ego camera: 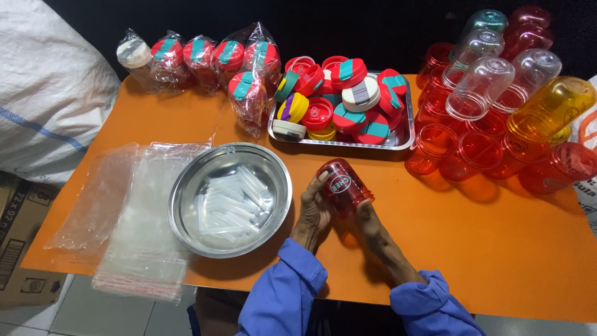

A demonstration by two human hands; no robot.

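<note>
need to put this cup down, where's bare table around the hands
Bare orange table lies right of the red cup, below the stacked cups. A narrow strip runs between steel bowl and lid tray. Left is crowded with plastic bags.

just left of the grip, a round steel bowl (230, 199) of clear straws; farther left, flat clear plastic bags (134, 211). beyond the grip, a steel tray (403, 142) heaped with coloured lids (339, 99). far left and beyond, bagged cups (205, 59). right of the grip, stacked red, clear and orange cups (497, 124), all on an orange table (485, 249).
</note>
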